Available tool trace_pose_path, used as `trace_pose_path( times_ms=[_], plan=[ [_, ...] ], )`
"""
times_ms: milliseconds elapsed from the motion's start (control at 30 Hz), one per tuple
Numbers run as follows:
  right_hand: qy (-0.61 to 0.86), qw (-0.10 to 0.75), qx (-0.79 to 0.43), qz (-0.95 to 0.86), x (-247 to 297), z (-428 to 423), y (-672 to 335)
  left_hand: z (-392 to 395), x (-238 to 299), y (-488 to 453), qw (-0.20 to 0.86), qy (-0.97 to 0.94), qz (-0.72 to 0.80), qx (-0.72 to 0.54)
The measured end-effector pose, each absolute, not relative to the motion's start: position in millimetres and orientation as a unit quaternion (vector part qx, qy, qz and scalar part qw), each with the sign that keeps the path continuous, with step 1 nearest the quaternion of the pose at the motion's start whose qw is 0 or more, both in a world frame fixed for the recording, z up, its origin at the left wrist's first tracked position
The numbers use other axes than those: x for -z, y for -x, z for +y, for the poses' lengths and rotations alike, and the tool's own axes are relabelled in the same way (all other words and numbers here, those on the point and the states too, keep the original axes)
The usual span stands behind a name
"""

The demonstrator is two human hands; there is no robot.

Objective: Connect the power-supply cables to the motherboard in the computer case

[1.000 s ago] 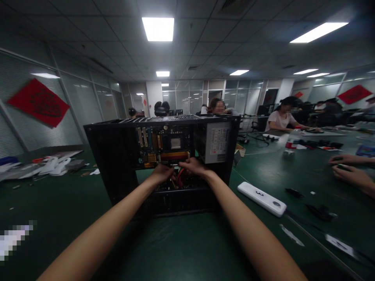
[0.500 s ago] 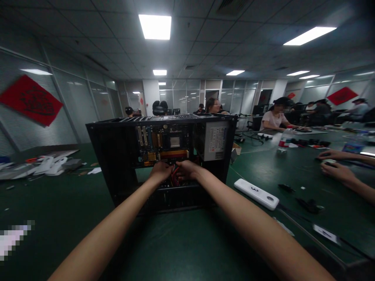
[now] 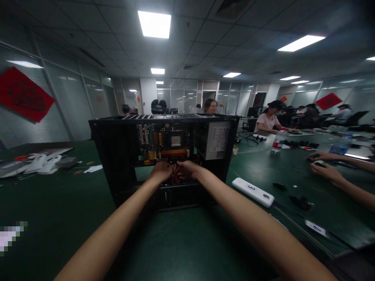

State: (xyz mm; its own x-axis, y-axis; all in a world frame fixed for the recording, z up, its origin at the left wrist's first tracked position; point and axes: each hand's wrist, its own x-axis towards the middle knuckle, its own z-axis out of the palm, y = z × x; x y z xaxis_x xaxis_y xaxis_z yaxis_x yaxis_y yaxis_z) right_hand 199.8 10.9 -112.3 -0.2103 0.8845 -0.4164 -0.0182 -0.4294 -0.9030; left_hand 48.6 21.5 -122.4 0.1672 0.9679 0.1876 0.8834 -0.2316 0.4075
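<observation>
An open black computer case [image 3: 117,156] stands on the green table [image 3: 58,210] straight ahead of me. Its motherboard [image 3: 164,146] and grey power supply [image 3: 216,140] face me. Both my arms reach into it. My left hand [image 3: 161,171] is closed, just below the motherboard's orange slot. My right hand [image 3: 187,170] is closed too, touching the left one. Between them runs a bundle of red cables [image 3: 175,175], which both hands grip. The fingertips are hidden inside the case.
A white power strip [image 3: 253,192] marked 3 lies right of the case, with small black parts [image 3: 299,202] beyond. Another person's hands [image 3: 322,166] rest on the table at right. Papers and white items [image 3: 38,164] litter the far left. Several people sit in the background.
My hands have drawn closer together on the red cables. My head has turned slightly, shifting the room's right side leftwards.
</observation>
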Motion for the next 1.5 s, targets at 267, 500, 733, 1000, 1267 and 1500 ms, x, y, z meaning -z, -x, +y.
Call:
trace_pose_path(
  times_ms=[267,500,733,1000,1267,1500],
  plan=[
    [0.546,0.346,-0.643,-0.410,113,7,-197,17,121,-50,0.088,-0.759,0.615,-0.195],
    [0.549,0.351,-0.637,-0.412,115,9,-195,19,122,-51,0.083,-0.761,0.616,-0.187],
    [0.535,0.355,-0.651,-0.405,117,13,-195,13,115,-54,0.072,-0.751,0.633,-0.174],
    [0.536,0.346,-0.658,-0.399,119,15,-196,4,107,-53,0.050,-0.733,0.658,-0.166],
    [0.522,0.340,-0.681,-0.384,113,12,-196,3,105,-53,0.044,-0.736,0.656,-0.158],
    [0.522,0.337,-0.685,-0.382,109,8,-196,6,106,-54,0.042,-0.742,0.650,-0.155]
  ],
)
